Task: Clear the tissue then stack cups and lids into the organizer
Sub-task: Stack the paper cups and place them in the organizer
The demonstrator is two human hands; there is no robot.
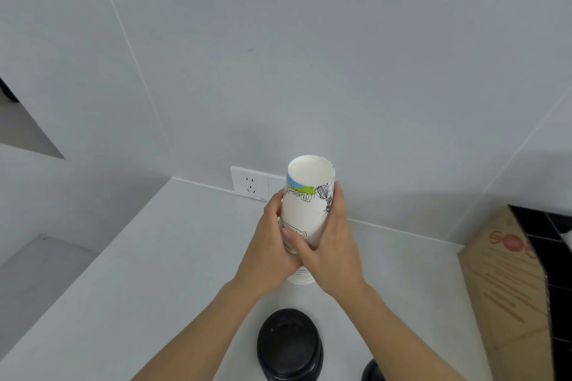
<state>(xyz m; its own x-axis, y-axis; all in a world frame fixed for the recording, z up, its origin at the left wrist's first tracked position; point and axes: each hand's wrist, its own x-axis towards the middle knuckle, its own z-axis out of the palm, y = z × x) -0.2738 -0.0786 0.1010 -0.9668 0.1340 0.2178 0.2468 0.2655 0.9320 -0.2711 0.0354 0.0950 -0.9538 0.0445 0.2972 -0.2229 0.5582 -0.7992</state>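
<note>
A stack of white paper cups [305,213] with printed drawings and a blue-green band stands upside down, bottom facing up, at the middle of the white counter [154,272]. My left hand [272,244] wraps its left side and my right hand [331,244] wraps its right side. The rims of the lower cups [301,278] show beneath my hands. A stack of black lids [289,345] lies on the counter near me, between my forearms. Another black lid [371,371] peeks out at the bottom edge under my right forearm. No tissue is in view.
A brown cardboard organizer [507,288] with black dividers [554,257] stands at the right edge. A white wall socket [250,184] sits on the tiled wall behind the cups. The counter drops off on the left side.
</note>
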